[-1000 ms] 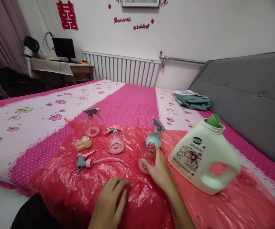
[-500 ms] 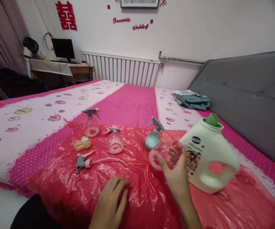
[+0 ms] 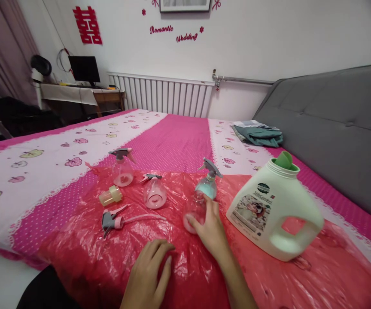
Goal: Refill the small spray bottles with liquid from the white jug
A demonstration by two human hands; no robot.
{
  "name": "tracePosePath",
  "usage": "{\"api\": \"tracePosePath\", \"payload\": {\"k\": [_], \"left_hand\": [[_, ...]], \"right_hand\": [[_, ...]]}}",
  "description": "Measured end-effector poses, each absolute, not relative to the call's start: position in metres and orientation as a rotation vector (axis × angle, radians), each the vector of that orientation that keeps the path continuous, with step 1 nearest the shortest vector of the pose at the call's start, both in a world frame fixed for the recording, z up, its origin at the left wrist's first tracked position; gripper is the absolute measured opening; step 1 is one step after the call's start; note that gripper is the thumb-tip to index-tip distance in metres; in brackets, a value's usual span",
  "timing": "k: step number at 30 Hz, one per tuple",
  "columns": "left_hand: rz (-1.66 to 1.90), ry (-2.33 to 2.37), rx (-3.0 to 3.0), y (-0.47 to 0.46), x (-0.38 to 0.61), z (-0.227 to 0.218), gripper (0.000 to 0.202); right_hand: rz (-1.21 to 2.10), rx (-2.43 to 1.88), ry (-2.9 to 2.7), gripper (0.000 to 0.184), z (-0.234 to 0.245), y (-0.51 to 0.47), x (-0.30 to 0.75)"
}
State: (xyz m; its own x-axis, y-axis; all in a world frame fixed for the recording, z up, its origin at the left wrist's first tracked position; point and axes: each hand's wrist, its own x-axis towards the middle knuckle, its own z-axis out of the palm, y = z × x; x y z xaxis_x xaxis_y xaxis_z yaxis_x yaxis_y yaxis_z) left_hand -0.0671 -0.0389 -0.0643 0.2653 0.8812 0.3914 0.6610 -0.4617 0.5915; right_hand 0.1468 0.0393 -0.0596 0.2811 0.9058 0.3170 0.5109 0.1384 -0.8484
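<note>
My right hand [image 3: 211,227] is wrapped round a clear pink spray bottle [image 3: 192,213] that has no spray head on; the bottle is upright, and I cannot tell whether it rests on the red plastic sheet [image 3: 108,262]. My left hand [image 3: 151,270] lies on the sheet with fingers apart, holding nothing. Left of the bottle lies a loose grey-and-pink spray head [image 3: 113,221] with its tube pointing right. Behind my right hand stands a spray bottle with bluish liquid [image 3: 207,185]. A pale green detergent jug [image 3: 277,210], its mouth holding a green piece [image 3: 284,159], stands at the right.
Two pink spray bottles with heads, one upright [image 3: 122,171] and one nearer [image 3: 155,195], are on the sheet's left part. A yellowish cap [image 3: 110,196] lies near them. Folded clothes [image 3: 259,134] rest farther back on the bed, beside the grey headboard [image 3: 333,116].
My right hand has moved left, away from the jug, and the tilted pink bottle in it has come upright. My left hand has stayed in place.
</note>
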Motion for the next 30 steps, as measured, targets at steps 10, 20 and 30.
{"api": "tracePosePath", "payload": {"k": [10, 20, 30], "left_hand": [[1.022, 1.367, 1.897, -0.011, -0.006, -0.033, 0.061], [1.010, 1.260, 1.848, 0.023, 0.014, -0.035, 0.058], [1.038, 1.251, 1.880, 0.019, 0.012, -0.040, 0.052]], "right_hand": [[0.459, -1.455, -1.564, 0.066, -0.077, -0.005, 0.153], [0.157, -1.427, -1.509, 0.062, -0.083, -0.029, 0.158], [-0.304, -1.668, -0.846, 0.077, -0.076, -0.066, 0.263]]}}
